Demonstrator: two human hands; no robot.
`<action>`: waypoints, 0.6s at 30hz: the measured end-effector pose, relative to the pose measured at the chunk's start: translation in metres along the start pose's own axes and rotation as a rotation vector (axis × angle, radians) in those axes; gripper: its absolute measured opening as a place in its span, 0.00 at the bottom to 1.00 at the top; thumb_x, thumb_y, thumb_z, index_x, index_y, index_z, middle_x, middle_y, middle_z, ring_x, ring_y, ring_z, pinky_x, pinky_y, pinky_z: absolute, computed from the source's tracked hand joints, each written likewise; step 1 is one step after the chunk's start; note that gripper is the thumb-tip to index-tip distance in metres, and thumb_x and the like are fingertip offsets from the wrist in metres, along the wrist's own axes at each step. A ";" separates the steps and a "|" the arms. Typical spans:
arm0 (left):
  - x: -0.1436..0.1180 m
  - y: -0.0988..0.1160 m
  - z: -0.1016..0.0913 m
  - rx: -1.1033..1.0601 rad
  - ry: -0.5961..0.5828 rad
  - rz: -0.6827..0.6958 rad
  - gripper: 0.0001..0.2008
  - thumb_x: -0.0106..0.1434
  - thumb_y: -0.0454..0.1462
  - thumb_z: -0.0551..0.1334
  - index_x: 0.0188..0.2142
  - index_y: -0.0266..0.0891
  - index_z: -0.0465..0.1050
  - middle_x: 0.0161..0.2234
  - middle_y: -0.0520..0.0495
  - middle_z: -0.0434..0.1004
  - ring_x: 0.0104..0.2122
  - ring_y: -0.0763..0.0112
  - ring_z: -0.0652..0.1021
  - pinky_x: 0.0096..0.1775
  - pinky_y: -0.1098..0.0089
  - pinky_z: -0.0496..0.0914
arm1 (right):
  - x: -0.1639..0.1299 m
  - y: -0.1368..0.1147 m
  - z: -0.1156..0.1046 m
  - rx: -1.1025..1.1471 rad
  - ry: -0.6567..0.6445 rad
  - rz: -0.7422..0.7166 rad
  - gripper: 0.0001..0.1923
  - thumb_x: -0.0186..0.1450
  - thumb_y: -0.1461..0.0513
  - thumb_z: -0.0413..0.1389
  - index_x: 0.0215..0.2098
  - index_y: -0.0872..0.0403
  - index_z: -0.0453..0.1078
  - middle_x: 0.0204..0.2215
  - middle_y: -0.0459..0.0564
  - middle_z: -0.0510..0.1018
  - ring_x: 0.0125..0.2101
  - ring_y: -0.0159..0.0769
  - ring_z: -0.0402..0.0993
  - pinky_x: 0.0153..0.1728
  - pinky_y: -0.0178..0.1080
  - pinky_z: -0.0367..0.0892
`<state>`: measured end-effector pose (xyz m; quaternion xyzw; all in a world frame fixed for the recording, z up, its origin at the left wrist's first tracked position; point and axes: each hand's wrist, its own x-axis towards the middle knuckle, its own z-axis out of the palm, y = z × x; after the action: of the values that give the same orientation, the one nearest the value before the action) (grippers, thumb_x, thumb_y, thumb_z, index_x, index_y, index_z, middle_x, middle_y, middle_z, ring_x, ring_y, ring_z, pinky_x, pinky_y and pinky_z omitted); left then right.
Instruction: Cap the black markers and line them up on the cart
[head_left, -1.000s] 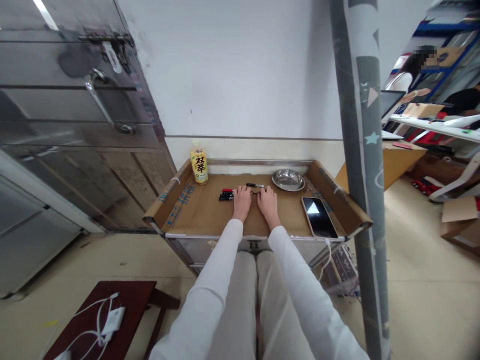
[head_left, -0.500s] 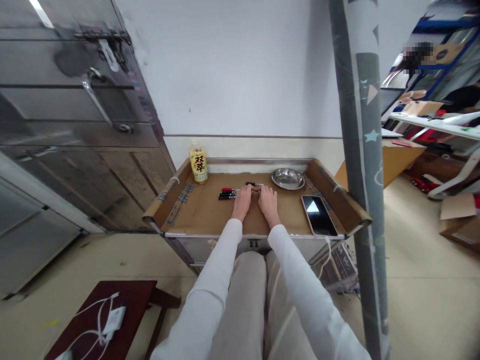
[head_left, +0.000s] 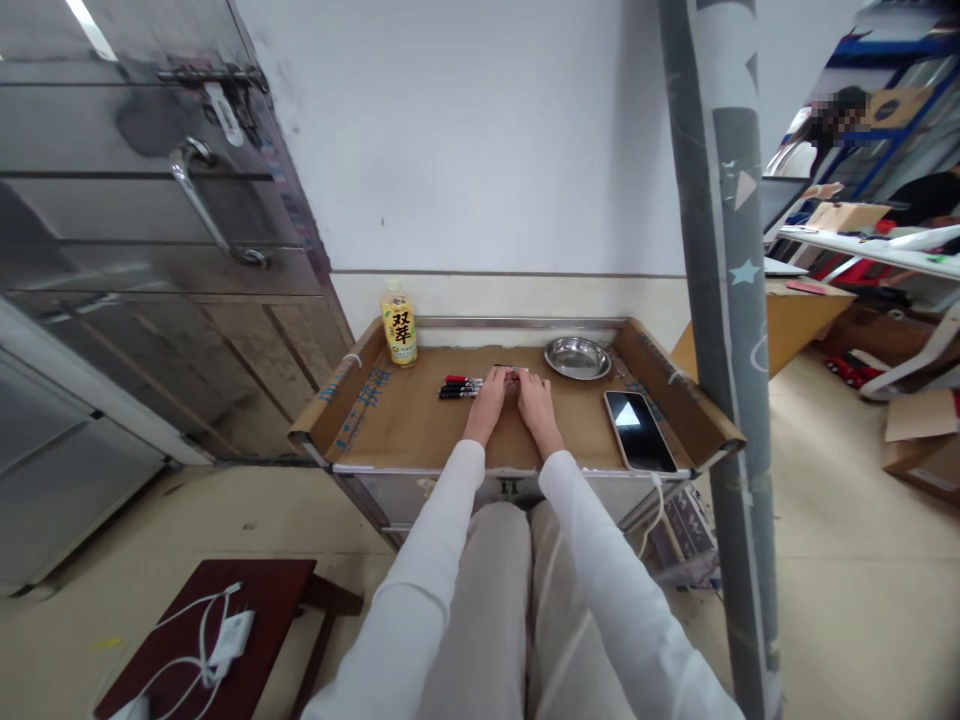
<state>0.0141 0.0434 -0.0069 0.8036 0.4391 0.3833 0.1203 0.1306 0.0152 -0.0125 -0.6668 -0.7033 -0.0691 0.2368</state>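
Where the head view looks down on the cardboard-lined cart [head_left: 420,430], three marker pens [head_left: 459,387] lie side by side: slim black barrels, the farthest with a red cap, just left of the left hand [head_left: 489,400]. Left hand: palm down, fingertips touching the pen ends; whether it grips anything, cannot tell. Right hand [head_left: 535,402]: flat beside it, fingers together over a dark pen, grasp unclear. Also present: steel dish [head_left: 577,358], yellow drink bottle [head_left: 398,323], smartphone [head_left: 640,430].
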 end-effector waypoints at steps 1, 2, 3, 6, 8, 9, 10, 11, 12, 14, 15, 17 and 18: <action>0.000 0.001 -0.001 0.019 0.015 -0.008 0.11 0.69 0.31 0.52 0.49 0.39 0.66 0.48 0.43 0.71 0.48 0.69 0.75 0.52 0.67 0.70 | 0.000 0.000 0.000 0.008 -0.001 -0.010 0.17 0.69 0.70 0.39 0.49 0.57 0.65 0.46 0.58 0.77 0.46 0.43 0.69 0.46 0.41 0.55; 0.000 0.002 -0.001 0.041 0.032 -0.016 0.10 0.69 0.31 0.53 0.49 0.40 0.66 0.48 0.43 0.71 0.48 0.69 0.75 0.52 0.66 0.70 | 0.000 0.000 0.000 0.013 -0.001 -0.016 0.17 0.70 0.70 0.39 0.49 0.57 0.65 0.46 0.58 0.77 0.46 0.42 0.69 0.45 0.41 0.55; 0.000 0.003 -0.002 0.059 0.047 -0.023 0.10 0.69 0.31 0.53 0.49 0.40 0.65 0.48 0.43 0.70 0.48 0.69 0.75 0.52 0.66 0.70 | 0.001 0.000 0.000 0.016 0.000 -0.017 0.17 0.70 0.69 0.39 0.49 0.57 0.65 0.46 0.58 0.77 0.45 0.42 0.69 0.45 0.41 0.55; 0.000 0.004 -0.003 0.101 0.057 -0.025 0.09 0.70 0.32 0.53 0.48 0.40 0.65 0.47 0.44 0.71 0.48 0.69 0.75 0.52 0.66 0.70 | 0.001 -0.002 -0.001 0.024 0.011 -0.027 0.16 0.71 0.68 0.39 0.49 0.57 0.66 0.45 0.58 0.77 0.44 0.43 0.70 0.44 0.40 0.55; 0.000 0.003 -0.003 0.125 0.050 -0.018 0.10 0.70 0.31 0.51 0.47 0.40 0.66 0.47 0.45 0.71 0.49 0.69 0.74 0.53 0.65 0.69 | 0.000 -0.003 -0.002 0.039 0.021 -0.045 0.15 0.71 0.66 0.41 0.49 0.57 0.66 0.45 0.57 0.77 0.44 0.43 0.70 0.44 0.40 0.55; 0.000 0.003 -0.003 0.133 0.048 -0.012 0.10 0.70 0.31 0.51 0.47 0.40 0.66 0.47 0.45 0.71 0.50 0.68 0.74 0.53 0.64 0.69 | 0.000 -0.003 -0.002 0.047 0.024 -0.056 0.14 0.71 0.66 0.42 0.50 0.57 0.66 0.45 0.57 0.77 0.45 0.42 0.70 0.44 0.40 0.54; 0.000 0.003 -0.003 0.135 0.046 -0.004 0.11 0.70 0.31 0.50 0.47 0.40 0.66 0.47 0.45 0.71 0.51 0.68 0.74 0.54 0.64 0.69 | 0.000 -0.003 -0.003 0.053 0.026 -0.064 0.14 0.71 0.65 0.43 0.50 0.56 0.66 0.45 0.56 0.78 0.45 0.42 0.70 0.43 0.39 0.54; 0.000 0.003 -0.003 0.129 0.044 0.002 0.11 0.70 0.31 0.50 0.48 0.40 0.66 0.48 0.44 0.71 0.51 0.68 0.74 0.54 0.64 0.69 | 0.000 -0.003 -0.003 0.054 0.028 -0.066 0.14 0.72 0.65 0.43 0.50 0.55 0.66 0.45 0.56 0.78 0.45 0.42 0.70 0.43 0.39 0.54; 0.001 0.003 -0.003 0.118 0.040 0.009 0.11 0.70 0.31 0.49 0.48 0.40 0.66 0.48 0.44 0.71 0.51 0.68 0.74 0.55 0.64 0.68 | -0.001 -0.003 -0.004 0.050 0.031 -0.060 0.14 0.72 0.64 0.43 0.51 0.55 0.66 0.44 0.55 0.78 0.45 0.41 0.70 0.42 0.39 0.53; 0.001 0.004 -0.002 0.093 0.036 0.008 0.13 0.70 0.30 0.48 0.50 0.39 0.65 0.49 0.42 0.72 0.51 0.68 0.74 0.55 0.65 0.68 | -0.001 -0.003 -0.005 0.032 0.043 -0.026 0.14 0.72 0.64 0.43 0.51 0.54 0.67 0.43 0.55 0.79 0.44 0.41 0.71 0.42 0.39 0.52; 0.000 0.004 -0.002 0.085 0.040 -0.003 0.14 0.70 0.30 0.47 0.51 0.38 0.65 0.50 0.41 0.72 0.52 0.68 0.74 0.55 0.65 0.69 | -0.002 -0.003 -0.006 0.024 0.051 -0.001 0.14 0.72 0.64 0.43 0.50 0.53 0.67 0.42 0.54 0.79 0.43 0.40 0.71 0.41 0.39 0.52; 0.000 0.004 0.000 0.090 0.055 -0.039 0.18 0.69 0.28 0.44 0.54 0.37 0.63 0.53 0.39 0.71 0.53 0.67 0.74 0.54 0.65 0.69 | -0.002 -0.003 -0.007 0.017 0.073 0.050 0.15 0.73 0.64 0.42 0.50 0.53 0.68 0.41 0.54 0.80 0.42 0.40 0.71 0.41 0.39 0.51; 0.000 0.004 0.001 0.106 0.060 -0.053 0.19 0.69 0.28 0.44 0.55 0.37 0.63 0.55 0.38 0.70 0.55 0.67 0.73 0.55 0.64 0.69 | -0.003 -0.003 -0.008 0.018 0.089 0.073 0.15 0.73 0.64 0.42 0.50 0.53 0.68 0.40 0.53 0.80 0.41 0.39 0.71 0.41 0.39 0.51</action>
<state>0.0177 0.0413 -0.0055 0.7852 0.4833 0.3800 0.0743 0.1293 0.0091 -0.0062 -0.6862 -0.6677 -0.0835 0.2761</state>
